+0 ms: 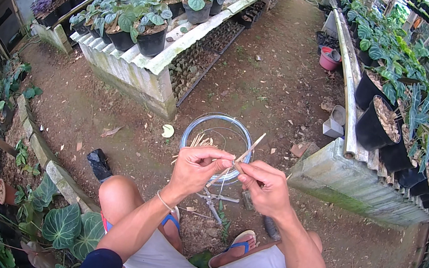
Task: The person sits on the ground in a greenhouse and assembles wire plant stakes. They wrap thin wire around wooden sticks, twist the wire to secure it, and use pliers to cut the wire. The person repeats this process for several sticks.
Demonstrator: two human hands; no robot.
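Observation:
In front of my knees, my two hands meet around a thin pale wooden stick (251,147), which slants up to the right. My left hand (200,170) pinches at it with thumb and forefinger. Close beside it, my right hand (267,186) is also closed, thumb against forefinger. Any finer piece between the fingertips is too small to make out. Below the hands, a coil of shiny wire (188,130) lies on the ground, partly hidden by them. A bundle of similar sticks (200,142) rests at its left side. Pliers (211,204) lie between my feet.
Low benches with corrugated tops (157,62) carry potted plants (194,8) on the left and black pots (376,126) on the right. A dirt path (272,58) runs between them. A dark plastic piece (100,165) lies left of my knee; a pink pot (329,60) stands farther off.

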